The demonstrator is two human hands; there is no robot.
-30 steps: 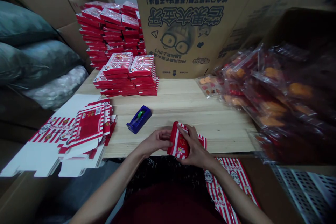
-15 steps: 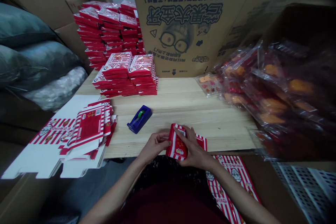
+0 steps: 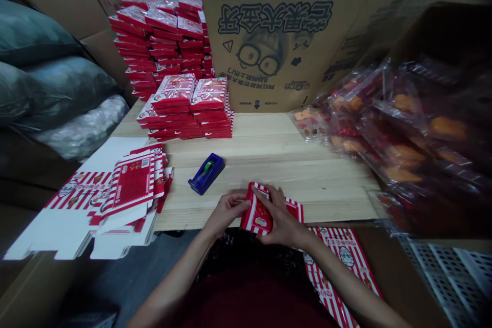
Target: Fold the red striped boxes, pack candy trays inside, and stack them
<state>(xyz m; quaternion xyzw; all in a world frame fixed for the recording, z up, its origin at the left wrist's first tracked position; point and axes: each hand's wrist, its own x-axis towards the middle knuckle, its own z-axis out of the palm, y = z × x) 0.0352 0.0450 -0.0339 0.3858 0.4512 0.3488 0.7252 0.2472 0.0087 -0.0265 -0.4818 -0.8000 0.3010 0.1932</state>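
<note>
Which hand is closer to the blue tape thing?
Left. The left hand sits near the blue tape dispenser, to its right, not touching; the right hand is farther right.

Left grip, right grip, seemingly closed

Red carton partly under fingers

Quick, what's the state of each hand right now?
Left hand: closed, holding the red-and-white striped carton at its side.
Right hand: closed, holding the same carton from above.
</note>
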